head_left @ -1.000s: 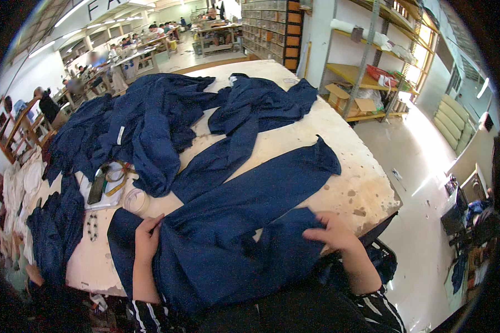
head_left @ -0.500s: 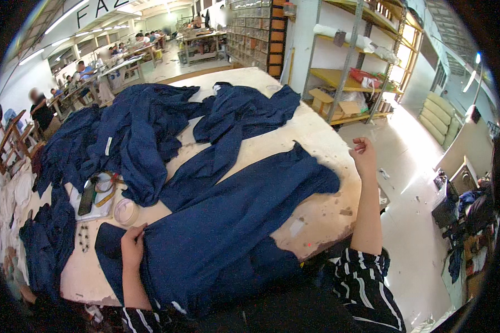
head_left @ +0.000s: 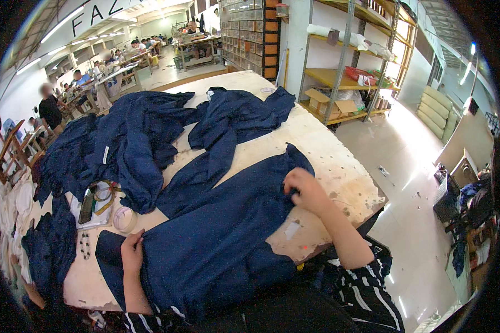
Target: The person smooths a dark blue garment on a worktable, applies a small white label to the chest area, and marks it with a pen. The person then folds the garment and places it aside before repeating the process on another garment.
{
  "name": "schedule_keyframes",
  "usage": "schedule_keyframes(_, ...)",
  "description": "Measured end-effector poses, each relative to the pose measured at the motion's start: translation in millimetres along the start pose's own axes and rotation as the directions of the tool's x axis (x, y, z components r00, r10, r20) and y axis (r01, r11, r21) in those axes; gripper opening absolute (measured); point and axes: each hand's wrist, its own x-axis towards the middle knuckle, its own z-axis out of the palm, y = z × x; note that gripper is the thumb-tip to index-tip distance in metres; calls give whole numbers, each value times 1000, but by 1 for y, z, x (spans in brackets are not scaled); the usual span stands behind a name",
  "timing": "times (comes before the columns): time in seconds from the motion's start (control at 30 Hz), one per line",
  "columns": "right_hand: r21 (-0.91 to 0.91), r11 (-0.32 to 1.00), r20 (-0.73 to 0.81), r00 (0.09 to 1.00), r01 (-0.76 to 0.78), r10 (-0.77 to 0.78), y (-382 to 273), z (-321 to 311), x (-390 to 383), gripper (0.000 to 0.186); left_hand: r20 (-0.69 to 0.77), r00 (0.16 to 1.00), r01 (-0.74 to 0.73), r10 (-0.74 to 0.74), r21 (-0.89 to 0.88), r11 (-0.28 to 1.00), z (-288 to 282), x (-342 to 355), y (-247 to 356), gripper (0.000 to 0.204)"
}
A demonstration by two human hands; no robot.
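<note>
cloth: navy panel [head_left: 216, 233] spread flat on near end of table [head_left: 339, 166], front edge hanging off toward person
left hand [head_left: 132, 251]: on cloth's left edge, fingers pinching the fabric
right hand [head_left: 304, 191]: on cloth's far right corner, fingers curled shut on the fabric
pile: more navy pieces [head_left: 128, 144] heaped behind
tape roll [head_left: 124, 218]: just beside cloth's left edge

The cloth [head_left: 216, 238] lies on the table [head_left: 339, 166] before me, between my left hand [head_left: 132, 251] and right hand [head_left: 305, 191]; a pile of fabric [head_left: 122, 144] lies behind it.
</note>
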Motion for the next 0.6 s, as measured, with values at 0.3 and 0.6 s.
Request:
schedule_keyframes(0.3, 11, 967, 191, 949, -256, 250, -27, 28, -39, 18, -17, 1000, 11, -12, -47, 999, 0, -1, 4, 27)
schedule_keyframes(0.6, 355, 708, -348, 617, -610, 706, 90, -59, -45, 20, -29, 999, 30, -31, -32, 999, 0, 1, -12, 24)
